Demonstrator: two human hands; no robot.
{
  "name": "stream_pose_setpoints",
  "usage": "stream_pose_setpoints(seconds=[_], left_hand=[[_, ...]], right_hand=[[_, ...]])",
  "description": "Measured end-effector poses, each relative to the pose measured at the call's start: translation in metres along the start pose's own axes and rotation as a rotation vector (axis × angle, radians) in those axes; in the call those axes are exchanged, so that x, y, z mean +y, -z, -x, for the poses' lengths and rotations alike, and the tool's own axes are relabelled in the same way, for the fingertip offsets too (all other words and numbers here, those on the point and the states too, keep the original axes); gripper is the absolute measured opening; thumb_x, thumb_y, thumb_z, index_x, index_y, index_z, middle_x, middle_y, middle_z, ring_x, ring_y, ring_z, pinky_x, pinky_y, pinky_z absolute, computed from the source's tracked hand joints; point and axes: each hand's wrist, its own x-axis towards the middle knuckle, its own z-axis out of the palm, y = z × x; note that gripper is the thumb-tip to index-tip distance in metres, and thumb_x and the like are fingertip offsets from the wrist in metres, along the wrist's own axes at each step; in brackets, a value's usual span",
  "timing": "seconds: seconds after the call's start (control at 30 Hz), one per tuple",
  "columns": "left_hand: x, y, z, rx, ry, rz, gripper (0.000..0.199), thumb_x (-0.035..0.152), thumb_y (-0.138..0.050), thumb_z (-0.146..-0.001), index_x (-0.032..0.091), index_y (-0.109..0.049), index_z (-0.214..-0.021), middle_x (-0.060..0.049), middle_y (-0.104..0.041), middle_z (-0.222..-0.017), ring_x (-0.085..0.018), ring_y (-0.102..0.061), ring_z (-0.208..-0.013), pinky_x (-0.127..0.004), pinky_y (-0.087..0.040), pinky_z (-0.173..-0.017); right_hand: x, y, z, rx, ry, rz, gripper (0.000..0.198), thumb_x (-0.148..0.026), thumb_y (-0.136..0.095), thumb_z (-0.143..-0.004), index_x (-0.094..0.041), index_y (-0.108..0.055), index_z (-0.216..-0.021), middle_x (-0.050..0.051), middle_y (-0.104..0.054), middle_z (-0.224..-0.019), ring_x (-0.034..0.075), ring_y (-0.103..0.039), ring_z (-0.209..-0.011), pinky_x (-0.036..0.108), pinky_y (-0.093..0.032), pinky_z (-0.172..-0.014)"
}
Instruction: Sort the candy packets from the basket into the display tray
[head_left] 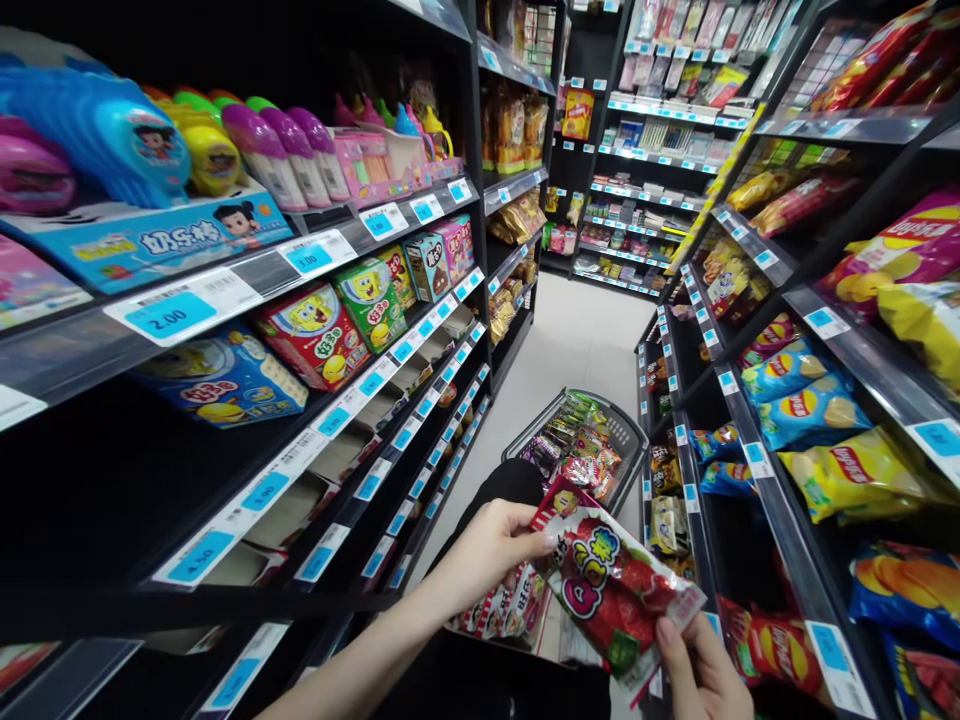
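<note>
A red and white packet of QQ gummy candy [619,585], printed with strawberries, is held tilted between both hands. My left hand [487,550] pinches its upper left edge, thumb on the front. At the lower right corner, my right hand [697,665] grips it with the thumb on top. Beneath the left hand is a cluster of red-and-white striped packets [504,608], partly hidden by the arm and the candy packet. Just beyond the hands, a grey shopping basket [628,432] on the floor holds many small colourful snack packets.
Shelves on the left carry snack boxes [315,335], toy-shaped candy containers [154,145] and price labels [171,314]. Bags of chips [855,475] fill parts of the right shelves. A pale floor aisle [574,325] runs between them to a stationery shelf [660,155] at the back.
</note>
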Motion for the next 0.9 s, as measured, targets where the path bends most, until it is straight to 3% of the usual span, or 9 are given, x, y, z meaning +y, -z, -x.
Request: stream_pose_setpoints(seconds=[0.13,0.23,0.3,0.37,0.43,0.6,0.73,0.8,0.9], left_hand=[[-0.003,-0.001,-0.006,-0.036,0.01,0.053,0.03,0.04,-0.061,-0.072,0.01,-0.061,-0.067,0.007,-0.044,-0.043,-0.005,-0.035,-0.036,-0.017,-0.027,-0.039],[-0.009,-0.008,-0.005,-0.004,-0.061,0.113,0.028,0.036,-0.059,-0.076,0.011,-0.06,-0.089,0.002,-0.058,-0.058,-0.009,-0.051,-0.049,-0.02,-0.04,-0.051],[-0.013,-0.018,0.001,0.006,-0.152,0.13,0.054,0.031,-0.066,-0.071,0.017,-0.048,-0.12,-0.008,-0.065,-0.095,-0.017,-0.06,-0.081,-0.029,-0.047,-0.071],[-0.016,-0.029,0.008,-0.118,-0.226,0.144,0.091,0.026,-0.076,-0.06,0.024,-0.028,-0.137,-0.014,-0.047,-0.131,-0.025,-0.047,-0.116,-0.039,-0.041,-0.093],[-0.019,-0.041,0.014,-0.3,-0.246,0.179,0.105,0.023,-0.082,-0.052,0.024,-0.024,-0.139,-0.014,-0.033,-0.142,-0.029,-0.032,-0.129,-0.043,-0.03,-0.104],[-0.027,-0.057,0.011,-0.284,-0.169,0.474,0.084,0.031,-0.079,-0.058,0.019,-0.039,-0.131,-0.013,-0.051,-0.128,-0.03,-0.048,-0.116,-0.043,-0.038,-0.098],[-0.036,-0.053,0.004,-0.288,-0.09,0.708,0.057,0.037,-0.068,-0.072,0.015,-0.047,-0.12,-0.015,-0.059,-0.114,-0.027,-0.063,-0.089,-0.037,-0.054,-0.069],[-0.038,-0.049,0.004,-0.364,-0.086,0.782,0.055,0.033,-0.065,-0.075,0.017,-0.044,-0.122,-0.015,-0.058,-0.114,-0.025,-0.066,-0.079,-0.036,-0.056,-0.061],[-0.039,-0.044,0.005,-0.443,-0.087,0.82,0.056,0.03,-0.063,-0.076,0.02,-0.039,-0.126,-0.015,-0.057,-0.117,-0.025,-0.066,-0.078,-0.04,-0.056,-0.06]], right_hand=[[0.001,-0.001,0.001,-0.024,-0.019,-0.045,0.051,-0.062,-0.06,-0.067,-0.015,-0.069,-0.086,0.005,-0.071,-0.074,0.021,-0.064,-0.071,0.023,-0.047,-0.062],[0.0,0.001,0.001,-0.001,0.01,-0.048,0.046,-0.059,-0.06,-0.07,-0.016,-0.068,-0.084,0.005,-0.071,-0.074,0.021,-0.064,-0.07,0.022,-0.047,-0.062],[-0.002,-0.002,0.002,0.049,0.062,-0.01,0.042,-0.055,-0.059,-0.073,-0.016,-0.067,-0.085,0.006,-0.07,-0.074,0.022,-0.064,-0.072,0.023,-0.047,-0.06],[-0.008,-0.009,0.004,0.057,0.142,0.055,0.039,-0.053,-0.056,-0.076,-0.017,-0.067,-0.084,0.006,-0.069,-0.071,0.022,-0.064,-0.07,0.023,-0.046,-0.057],[-0.017,-0.019,0.006,-0.028,0.259,0.078,0.034,-0.05,-0.053,-0.08,-0.019,-0.067,-0.081,0.005,-0.067,-0.068,0.019,-0.062,-0.064,0.023,-0.045,-0.055],[-0.035,-0.029,0.004,-0.331,0.511,-0.106,0.025,-0.033,-0.044,-0.089,-0.022,-0.065,-0.081,0.003,-0.064,-0.07,0.015,-0.061,-0.064,0.023,-0.047,-0.06],[-0.031,-0.007,-0.01,-0.091,0.636,-0.191,0.011,-0.026,-0.056,-0.084,-0.025,-0.064,-0.091,0.004,-0.068,-0.084,0.02,-0.063,-0.084,0.032,-0.05,-0.075],[-0.026,0.007,-0.019,0.045,0.562,-0.132,0.029,-0.025,-0.069,-0.073,-0.025,-0.062,-0.102,0.006,-0.067,-0.096,0.022,-0.063,-0.091,0.034,-0.051,-0.076],[-0.022,0.017,-0.024,-0.129,0.229,-0.177,0.067,-0.035,-0.07,-0.07,-0.025,-0.043,-0.131,0.011,-0.058,-0.121,0.025,-0.062,-0.099,0.033,-0.054,-0.074]])
